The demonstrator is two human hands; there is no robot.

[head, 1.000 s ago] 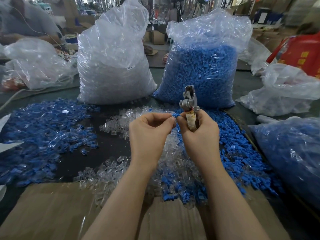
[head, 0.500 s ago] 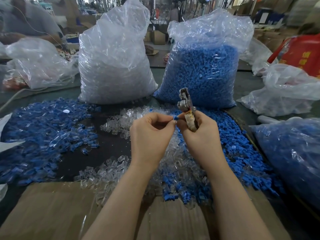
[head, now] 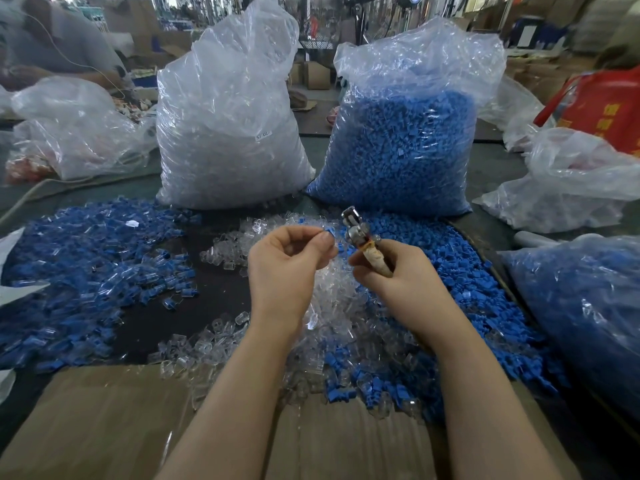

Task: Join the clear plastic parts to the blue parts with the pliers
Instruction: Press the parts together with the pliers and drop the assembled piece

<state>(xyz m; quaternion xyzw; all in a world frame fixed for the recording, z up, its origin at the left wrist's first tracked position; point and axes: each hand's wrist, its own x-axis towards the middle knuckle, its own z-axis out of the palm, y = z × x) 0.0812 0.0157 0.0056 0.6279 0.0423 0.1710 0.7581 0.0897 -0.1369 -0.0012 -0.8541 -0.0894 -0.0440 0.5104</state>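
Observation:
My left hand [head: 284, 271] pinches a small blue part [head: 328, 233] between thumb and fingertips, held up above the table. Just to its right, my right hand [head: 398, 275] grips the wrapped handles of the pliers [head: 360, 237], whose metal jaws point up and away; the jaws sit a short gap from the blue part. Whether a clear part is on the blue one I cannot tell. Below my hands lies a heap of loose clear parts [head: 332, 327]. Loose blue parts [head: 467, 306] spread to its right.
A pile of joined blue-and-clear pieces [head: 83, 271] covers the table's left. Two tall bags stand behind: clear parts [head: 228, 133] and blue parts [head: 405, 147]. Another bag of blue pieces [head: 588, 306] is at the right. Cardboard [head: 121, 427] lies at the near edge. A person sits far left.
My hands have drawn apart: they were touching around the blue part at the plier handles, and now the left holds the part alone. The pliers have tilted left and dropped a little.

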